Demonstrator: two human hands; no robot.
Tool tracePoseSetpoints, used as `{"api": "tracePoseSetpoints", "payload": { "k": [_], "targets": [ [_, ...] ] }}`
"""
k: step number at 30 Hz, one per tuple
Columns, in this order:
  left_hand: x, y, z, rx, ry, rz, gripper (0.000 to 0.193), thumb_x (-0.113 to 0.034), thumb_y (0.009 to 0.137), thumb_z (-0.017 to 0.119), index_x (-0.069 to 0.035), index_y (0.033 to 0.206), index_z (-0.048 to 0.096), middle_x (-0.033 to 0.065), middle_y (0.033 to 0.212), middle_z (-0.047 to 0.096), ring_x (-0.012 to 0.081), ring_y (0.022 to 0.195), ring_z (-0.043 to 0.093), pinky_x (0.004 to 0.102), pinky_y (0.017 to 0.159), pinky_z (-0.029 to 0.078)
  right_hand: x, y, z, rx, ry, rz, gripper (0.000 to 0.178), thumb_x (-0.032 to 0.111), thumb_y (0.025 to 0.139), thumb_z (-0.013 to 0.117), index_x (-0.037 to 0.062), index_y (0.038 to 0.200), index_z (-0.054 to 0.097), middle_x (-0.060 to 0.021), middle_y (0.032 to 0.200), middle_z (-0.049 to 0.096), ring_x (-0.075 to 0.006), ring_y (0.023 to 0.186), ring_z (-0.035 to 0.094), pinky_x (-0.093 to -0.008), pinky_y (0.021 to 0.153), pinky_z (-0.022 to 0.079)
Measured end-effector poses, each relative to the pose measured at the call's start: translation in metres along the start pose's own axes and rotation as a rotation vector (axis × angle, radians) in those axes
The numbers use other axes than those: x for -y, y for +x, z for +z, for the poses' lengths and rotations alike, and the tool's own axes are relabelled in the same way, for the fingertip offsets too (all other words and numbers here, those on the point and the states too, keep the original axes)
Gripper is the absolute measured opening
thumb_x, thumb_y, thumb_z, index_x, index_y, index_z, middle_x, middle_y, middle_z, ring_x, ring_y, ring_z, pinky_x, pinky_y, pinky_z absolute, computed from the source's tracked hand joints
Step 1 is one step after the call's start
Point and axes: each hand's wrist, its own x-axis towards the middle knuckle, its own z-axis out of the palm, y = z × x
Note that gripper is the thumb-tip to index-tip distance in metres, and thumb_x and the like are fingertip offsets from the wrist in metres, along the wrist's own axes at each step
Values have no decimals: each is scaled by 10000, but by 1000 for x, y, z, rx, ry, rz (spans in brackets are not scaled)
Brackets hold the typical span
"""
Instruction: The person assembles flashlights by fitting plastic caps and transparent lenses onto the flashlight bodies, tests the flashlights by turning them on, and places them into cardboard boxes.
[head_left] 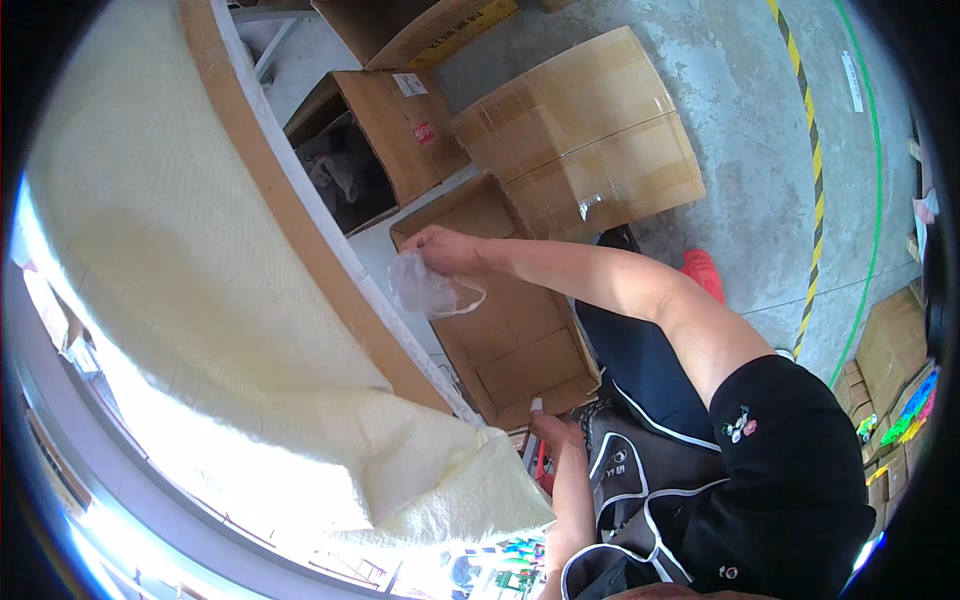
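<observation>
Plastic film (420, 285), thin, clear and crumpled, maybe a bag, hangs from the right hand (447, 252) at the far left corner of a long, open, brown cardboard box (515, 312). The right fingers look bent and pinched on the top of it. The left hand (558, 432) is by the near end of the box, with a small white thing (537, 404) at a fingertip. I cannot tell if those fingers grip the box wall or just rest by it. To hold the film well, I think a small, firm pinch is best, as thin plastic can slip. The loose loop should hang free of the box edge so it does not catch. It may help if the left hand holds the box still.
</observation>
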Motion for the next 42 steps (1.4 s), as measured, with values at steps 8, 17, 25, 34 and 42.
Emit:
{"api": "tracePoseSetpoints", "payload": {
  "k": [8,17,25,34,42],
  "targets": [
    [-2,2,-50,255,-159,-228,425,-192,883,572,-47,1278,508,133,1223,577,294,1159,571,461,984,497,84,-70,-14,-111,335,199,315,345,981,540,53,994,658,-37,865,673,-127,754,636,-309,662,523],
    [21,-34,-72,994,161,-284,388,-238,959,474,-72,1309,499,115,1242,595,248,1107,630,433,885,561,216,-254,-5,-463,-30,-437,578,181,870,590,48,1394,387,-160,1331,563,-223,954,651,-305,707,559],
    [7,-99,-145,1326,319,188,529,-235,929,485,-56,1421,411,161,1201,628,273,1044,670,382,771,602,328,-375,109,65,114,-798,518,87,909,517,20,1404,378,-11,783,403,-88,550,389,-232,453,388],
    [30,-120,-294,583,-227,799,580,-152,862,534,8,1396,373,147,1204,592,251,1109,589,381,932,493,338,-376,292,858,-53,-801,561,161,765,767,-28,1168,425,-4,718,388,-100,559,406,-252,531,375],
    [186,-134,-448,-235,-1022,465,401,-91,802,589,31,1183,558,84,1092,631,182,1015,598,333,898,481,143,-316,413,1016,4,-106,407,265,900,607,-14,1160,465,4,677,414,-85,484,391,-229,429,349]
  ]
}}
